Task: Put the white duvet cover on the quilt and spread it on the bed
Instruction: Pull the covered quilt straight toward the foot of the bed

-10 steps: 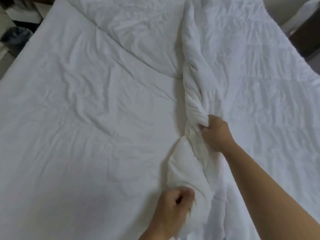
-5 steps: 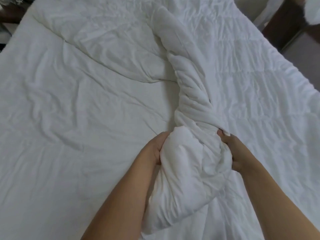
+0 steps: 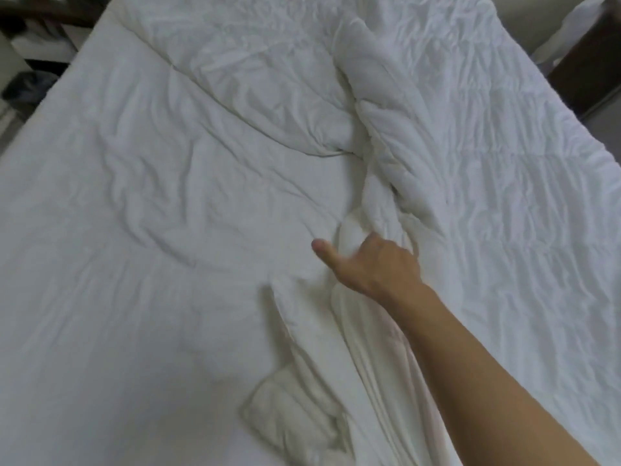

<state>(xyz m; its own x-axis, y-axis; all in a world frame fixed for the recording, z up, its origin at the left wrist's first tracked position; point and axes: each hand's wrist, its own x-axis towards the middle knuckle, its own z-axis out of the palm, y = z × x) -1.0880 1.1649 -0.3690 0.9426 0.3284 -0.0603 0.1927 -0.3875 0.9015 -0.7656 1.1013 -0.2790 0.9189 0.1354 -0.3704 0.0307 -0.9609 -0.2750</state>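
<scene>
Head view: the right hand (image 3: 376,264) grips the soft, limp quilt (image 3: 379,156) ridge, thumb out; it looks light, best held by bunched folds.

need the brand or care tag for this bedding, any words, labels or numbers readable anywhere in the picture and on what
None: no word, label, brand, number or sign can be read in the head view.
The white quilt and the duvet cover show only plain creased cloth, with no tag in sight.
The right hand grips a bunched fold and covers part of it.
The dark things at the upper left are too blurred to tell.
</scene>
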